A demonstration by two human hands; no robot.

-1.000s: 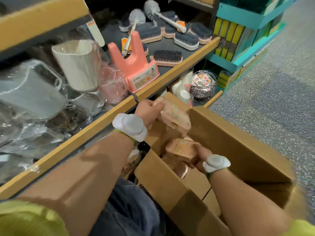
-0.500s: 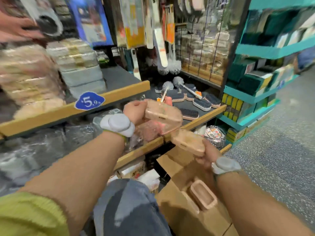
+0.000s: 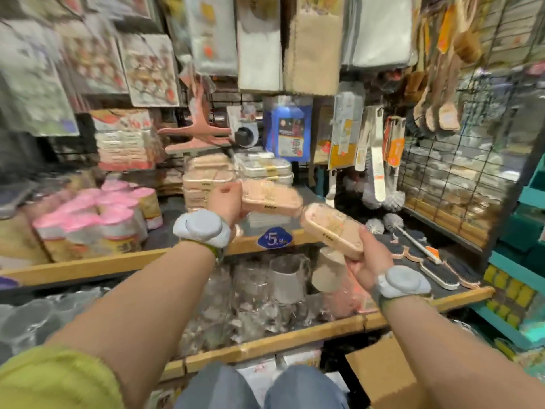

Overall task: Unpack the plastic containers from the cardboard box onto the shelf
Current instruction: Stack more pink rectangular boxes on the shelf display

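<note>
Bright, even indoor store lighting, no hard shadows. Heavy motion blur overall, worst on hanging packages (image 3: 141, 63) top left. Wide-angle bending at edges; wire rack (image 3: 451, 184) leans. Price tag (image 3: 275, 238) stays readable; forearms fairly sharp.

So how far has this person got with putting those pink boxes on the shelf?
Partway. Stacks of similar containers already sit on the upper shelf. Right now the left hand grips one pink container near those stacks, and the right hand holds another; neither is set down. Only a corner of the cardboard box shows, so what remains inside is hidden.
</note>
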